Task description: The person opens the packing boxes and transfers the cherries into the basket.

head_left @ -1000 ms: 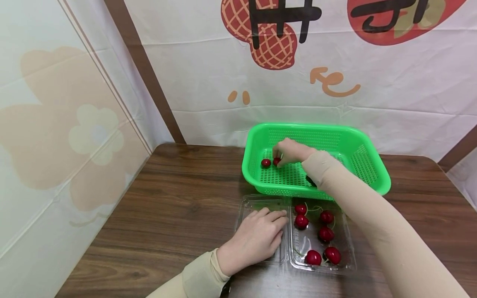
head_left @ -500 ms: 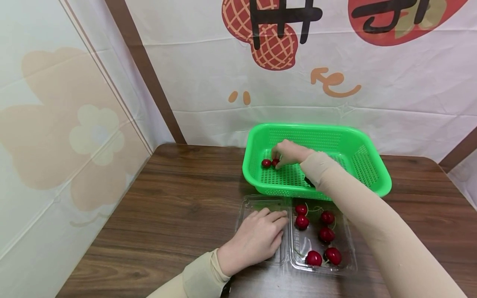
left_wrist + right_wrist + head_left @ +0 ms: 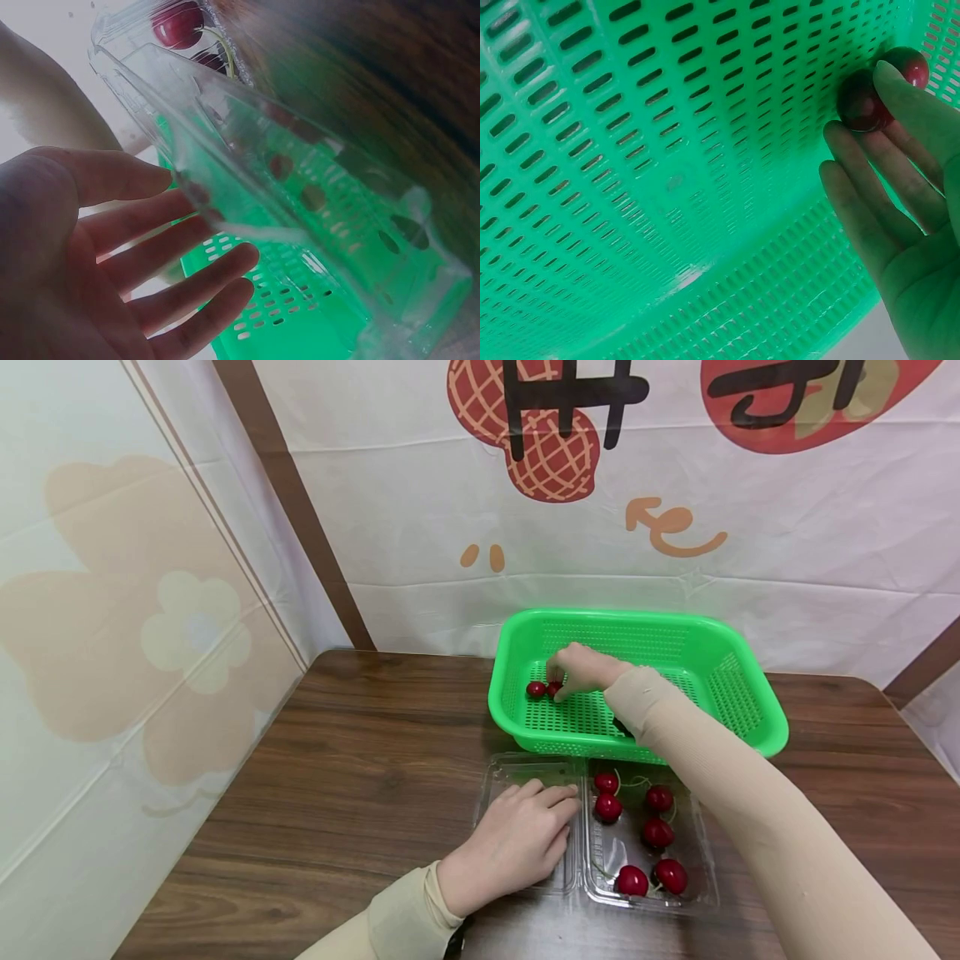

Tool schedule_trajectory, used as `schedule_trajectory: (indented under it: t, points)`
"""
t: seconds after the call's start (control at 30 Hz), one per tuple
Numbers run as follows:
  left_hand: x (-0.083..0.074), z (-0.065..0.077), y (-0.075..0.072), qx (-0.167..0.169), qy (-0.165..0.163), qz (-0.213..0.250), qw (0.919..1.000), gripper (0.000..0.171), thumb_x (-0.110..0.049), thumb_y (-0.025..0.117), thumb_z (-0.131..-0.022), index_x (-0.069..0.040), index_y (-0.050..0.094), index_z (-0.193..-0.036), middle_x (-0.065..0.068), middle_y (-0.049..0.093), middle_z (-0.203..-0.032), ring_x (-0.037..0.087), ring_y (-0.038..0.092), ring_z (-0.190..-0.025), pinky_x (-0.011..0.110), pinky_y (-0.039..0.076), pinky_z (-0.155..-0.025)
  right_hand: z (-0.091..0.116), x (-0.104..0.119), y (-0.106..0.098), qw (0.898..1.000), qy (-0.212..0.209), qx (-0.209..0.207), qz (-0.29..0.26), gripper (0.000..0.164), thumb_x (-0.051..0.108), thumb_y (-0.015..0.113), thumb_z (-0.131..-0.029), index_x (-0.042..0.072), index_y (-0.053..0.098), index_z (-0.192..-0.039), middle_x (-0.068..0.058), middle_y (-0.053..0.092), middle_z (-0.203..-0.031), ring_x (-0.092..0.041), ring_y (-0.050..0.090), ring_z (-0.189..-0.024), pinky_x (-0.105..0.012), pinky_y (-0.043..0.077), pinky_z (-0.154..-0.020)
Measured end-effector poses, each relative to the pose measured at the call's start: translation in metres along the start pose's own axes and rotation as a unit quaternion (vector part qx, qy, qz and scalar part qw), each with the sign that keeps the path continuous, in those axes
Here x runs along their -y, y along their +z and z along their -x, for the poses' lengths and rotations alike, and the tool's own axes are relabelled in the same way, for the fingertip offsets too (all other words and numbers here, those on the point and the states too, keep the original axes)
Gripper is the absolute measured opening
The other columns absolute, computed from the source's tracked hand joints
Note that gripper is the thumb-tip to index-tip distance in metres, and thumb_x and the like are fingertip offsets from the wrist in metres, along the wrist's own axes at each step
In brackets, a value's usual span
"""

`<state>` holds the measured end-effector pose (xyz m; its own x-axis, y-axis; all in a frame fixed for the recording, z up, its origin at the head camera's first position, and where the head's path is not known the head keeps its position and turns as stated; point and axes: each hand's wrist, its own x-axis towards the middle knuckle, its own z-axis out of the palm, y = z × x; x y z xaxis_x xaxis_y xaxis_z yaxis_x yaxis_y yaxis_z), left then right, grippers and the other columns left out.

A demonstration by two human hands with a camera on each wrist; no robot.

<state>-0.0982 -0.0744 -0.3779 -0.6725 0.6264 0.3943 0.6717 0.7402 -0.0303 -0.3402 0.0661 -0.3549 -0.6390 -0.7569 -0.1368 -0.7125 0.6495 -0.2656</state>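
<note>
My right hand (image 3: 583, 667) reaches into the green plastic basket (image 3: 498, 693) and pinches a cherry (image 3: 862, 101) between thumb and fingers, low against the basket's floor. Right beside it lies a second cherry (image 3: 536, 690). My left hand (image 3: 517, 839) rests with loosely extended fingers over the lid half (image 3: 528, 768) of a clear plastic clamshell box. In the left wrist view its fingertips (image 3: 241, 259) lie close to the lid's edge. Several red cherries (image 3: 657, 833), some with green stems, sit in the box's other half (image 3: 618, 850).
The basket stands at the back of the brown wooden table (image 3: 360, 777), directly behind the clamshell. A printed cloth (image 3: 420, 610) hangs behind the table and along its left side. My right forearm (image 3: 742, 793) crosses over the basket's front rim.
My right hand has shifted slightly left with the pinched cherry, which now sits closer to the other cherry in the basket. My left hand has stayed in place.
</note>
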Motion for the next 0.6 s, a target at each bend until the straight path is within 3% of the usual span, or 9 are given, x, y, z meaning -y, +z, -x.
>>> schedule_trajectory:
  t: [0.6]
  points:
    - [-0.0013, -0.0008, -0.0012, 0.003, -0.003, -0.001, 1.0, 0.028, -0.021, 0.057, -0.083, -0.014, 0.068, -0.107, -0.001, 0.065, -0.115, 0.016, 0.057, -0.089, 0.03, 0.049, -0.067, 0.001, -0.0002, -0.0007, 1.0, -0.001, 0.0, 0.001, 0.034, 0.02, 0.073, -0.076, 0.002, 0.066, -0.104, -0.014, 0.068, -0.098, -0.023, 0.06, -0.09, -0.039, 0.051, -0.081]
